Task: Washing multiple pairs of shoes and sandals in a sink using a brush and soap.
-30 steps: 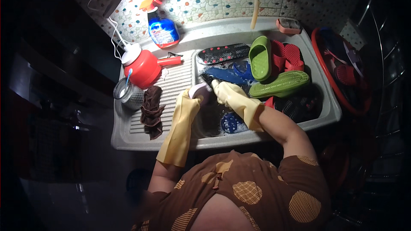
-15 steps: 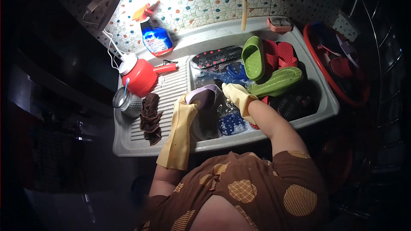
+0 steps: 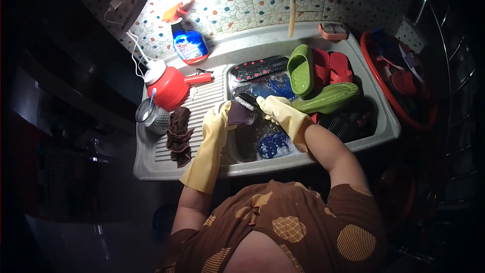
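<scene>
My left hand (image 3: 221, 116) grips a dark slipper (image 3: 240, 115); my right hand (image 3: 273, 107) clenches a brush (image 3: 246, 101). Soapy gloves might let the slipper slide into the sink (image 3: 374, 121).

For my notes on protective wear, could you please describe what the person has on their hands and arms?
Both hands wear pale yellow rubber gloves. The left hand's glove is long, its loose cuff flaring out along the forearm. The right hand's glove ends lower on the forearm. Above the gloves the arms are bare up to short brown sleeves patterned with tan circles.
</scene>
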`<state>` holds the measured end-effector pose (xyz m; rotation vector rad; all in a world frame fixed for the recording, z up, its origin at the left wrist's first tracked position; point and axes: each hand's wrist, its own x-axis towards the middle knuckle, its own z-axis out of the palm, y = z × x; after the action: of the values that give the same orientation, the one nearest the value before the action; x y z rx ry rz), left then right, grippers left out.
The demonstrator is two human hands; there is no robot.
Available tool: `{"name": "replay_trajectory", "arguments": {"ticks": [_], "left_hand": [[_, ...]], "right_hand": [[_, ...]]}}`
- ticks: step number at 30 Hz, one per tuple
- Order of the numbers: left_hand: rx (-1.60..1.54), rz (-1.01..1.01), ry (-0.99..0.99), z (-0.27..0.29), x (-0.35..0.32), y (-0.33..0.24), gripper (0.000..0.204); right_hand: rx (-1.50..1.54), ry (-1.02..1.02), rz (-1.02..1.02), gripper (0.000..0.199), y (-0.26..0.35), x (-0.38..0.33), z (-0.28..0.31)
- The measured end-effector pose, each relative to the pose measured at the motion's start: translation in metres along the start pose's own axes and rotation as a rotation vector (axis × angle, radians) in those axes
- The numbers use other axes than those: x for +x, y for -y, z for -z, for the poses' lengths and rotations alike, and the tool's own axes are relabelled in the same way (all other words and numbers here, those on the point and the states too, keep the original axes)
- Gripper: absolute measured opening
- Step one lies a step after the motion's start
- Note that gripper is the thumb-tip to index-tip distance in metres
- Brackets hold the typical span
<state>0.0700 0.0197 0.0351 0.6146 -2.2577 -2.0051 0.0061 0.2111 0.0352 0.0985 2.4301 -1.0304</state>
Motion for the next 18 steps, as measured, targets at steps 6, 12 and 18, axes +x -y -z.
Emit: {"name": "replay_trajectory", "arguments": {"ticks": [6, 12, 18], "left_hand": [[-0.505, 0.229, -0.291, -0.009, 0.01, -0.014, 0.047], [-0.75, 0.214, -0.229, -0.027, 0.032, -0.008, 0.049], [-0.979, 0.329, -0.049, -0.039, 0.064, 0.03, 0.059]], "right_hand": [[0.531, 0.298, 0.239, 0.041, 0.003, 0.009, 0.024], [0.558, 0.234, 0.463, 0.062, -0.011, 0.004, 0.025], [0.462, 0.119, 0.346, 0.05, -0.016, -0.01, 0.028]]}}
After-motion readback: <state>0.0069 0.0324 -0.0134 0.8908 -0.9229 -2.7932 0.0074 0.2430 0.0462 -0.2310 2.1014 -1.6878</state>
